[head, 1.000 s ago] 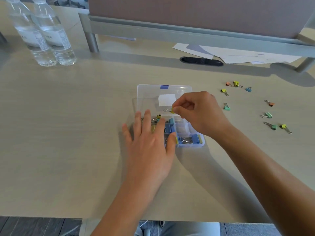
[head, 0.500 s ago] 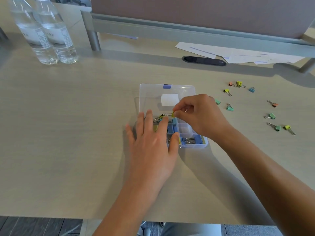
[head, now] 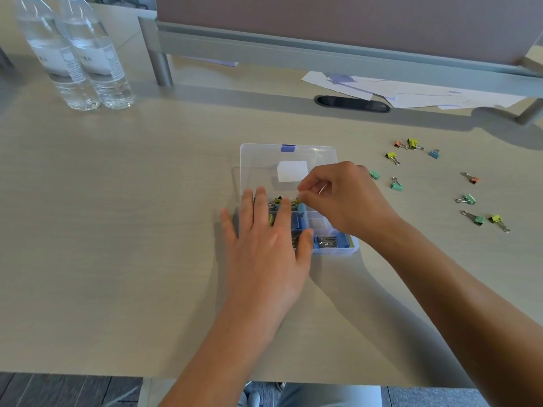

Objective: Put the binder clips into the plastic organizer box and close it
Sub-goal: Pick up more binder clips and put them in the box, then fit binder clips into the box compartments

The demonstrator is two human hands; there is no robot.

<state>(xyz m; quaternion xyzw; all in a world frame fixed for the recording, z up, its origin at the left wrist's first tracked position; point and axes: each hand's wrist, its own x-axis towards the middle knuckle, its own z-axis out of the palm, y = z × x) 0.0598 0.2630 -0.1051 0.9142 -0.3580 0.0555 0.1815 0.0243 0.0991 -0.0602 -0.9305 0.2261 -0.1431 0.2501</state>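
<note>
Inside open organizer box (head: pixel 335 248): blue, yellow binder clips (head: pixel 326 240) across compartments.

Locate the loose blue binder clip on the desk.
In the head view, the blue binder clip lies far right on the desk, beside a yellow clip, right of the organizer box.

organizer box (head: pixel 258 160): clear glossy plastic | desk (head: pixel 117 215): matt woodgrain | bottles (head: pixel 88 54): clear plastic

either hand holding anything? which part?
Right hand pinches a small yellow binder clip at its fingertips over the clear plastic organizer box; the exact part pinched is hidden. Left hand lies flat on the box, holding nothing.
</note>
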